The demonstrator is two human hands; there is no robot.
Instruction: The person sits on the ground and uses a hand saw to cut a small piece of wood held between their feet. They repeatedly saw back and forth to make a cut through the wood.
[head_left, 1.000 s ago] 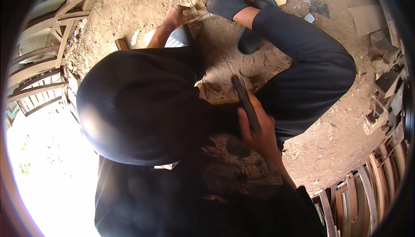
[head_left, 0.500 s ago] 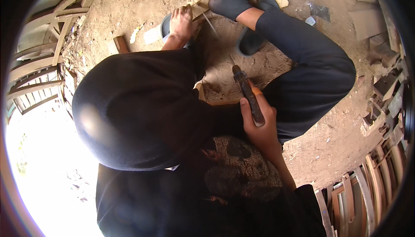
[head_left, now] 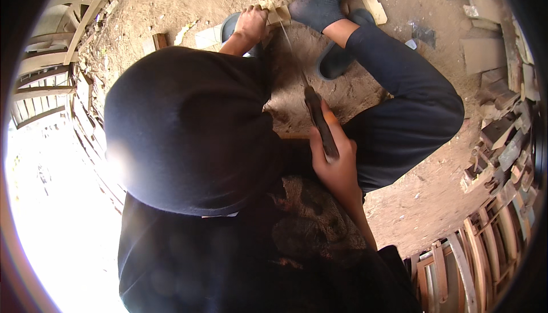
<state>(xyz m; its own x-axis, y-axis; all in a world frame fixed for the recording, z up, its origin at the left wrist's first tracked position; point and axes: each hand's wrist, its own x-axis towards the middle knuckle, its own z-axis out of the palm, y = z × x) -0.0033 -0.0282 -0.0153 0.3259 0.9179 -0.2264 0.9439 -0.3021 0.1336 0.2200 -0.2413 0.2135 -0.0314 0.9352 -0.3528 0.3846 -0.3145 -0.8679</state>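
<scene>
My left hand [head_left: 251,24] is closed over a narrow strip of pale wood [head_left: 279,15] low over the dirt floor. My right hand [head_left: 335,156] is wrapped around the dark handle of a handsaw [head_left: 314,109]. Its thin blade, seen nearly edge-on, runs forward from the handle to the wood beside my left fingers. My right foot in a black sock [head_left: 314,9] rests against the wood's right end. How deep the blade sits in the wood cannot be made out. Black clothing hides part of my left arm.
A dark slipper [head_left: 334,61] lies by my right shin. Wood offcuts [head_left: 374,8] are scattered about, including a small block [head_left: 160,41] at left. Scrap wood is heaped along the right edge, and curved slats [head_left: 465,267] stand at lower right. Wooden framing [head_left: 48,44] lines the left.
My right hand and the saw handle have shifted slightly left and toward me. The blade, blurred before, shows more clearly. My left hand stays on the wood as the whole view shifts a little.
</scene>
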